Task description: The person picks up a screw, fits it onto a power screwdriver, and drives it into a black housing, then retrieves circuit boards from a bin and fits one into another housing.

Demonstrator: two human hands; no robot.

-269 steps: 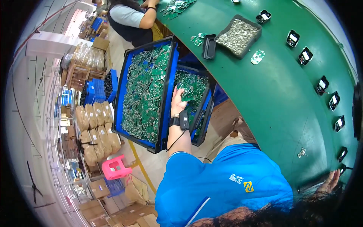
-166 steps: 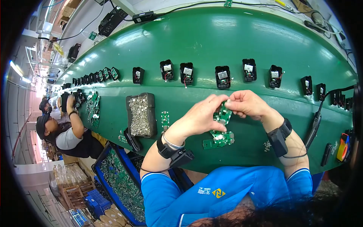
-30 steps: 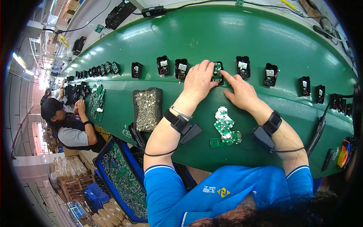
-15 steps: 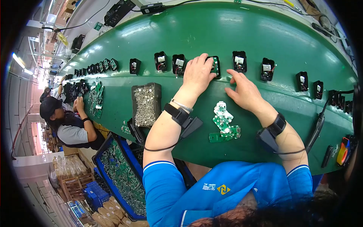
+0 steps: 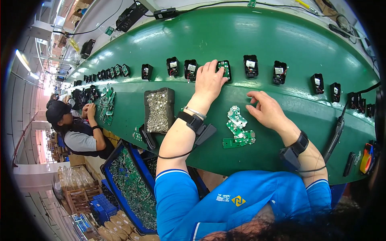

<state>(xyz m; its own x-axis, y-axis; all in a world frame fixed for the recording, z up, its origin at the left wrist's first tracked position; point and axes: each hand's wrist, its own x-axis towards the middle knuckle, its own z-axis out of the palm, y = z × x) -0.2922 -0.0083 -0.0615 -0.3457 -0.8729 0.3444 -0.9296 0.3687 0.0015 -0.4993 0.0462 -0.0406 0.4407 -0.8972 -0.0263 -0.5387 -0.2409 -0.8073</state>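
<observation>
Green table (image 5: 185, 40) curves from left to right, and at its left side is 1 co-worker (image 5: 82, 136). Next comes 1 tray (image 5: 171, 106) of metal bits (image 5: 157, 110); farther back stand 3 spaced cases (image 5: 172, 72). Left hand (image 5: 209, 81) lies over 1 black case (image 5: 229, 72), its fingers touching the board (image 5: 225, 69) inside; I cannot tell if they grip. The board's long axis points away from the person. Nearer lie 3 overlapping loose boards (image 5: 237, 129), the nearest turned sideways. Right hand (image 5: 268, 110), half open and empty, is beside them; farther back stand 4 more cases (image 5: 251, 74).
</observation>
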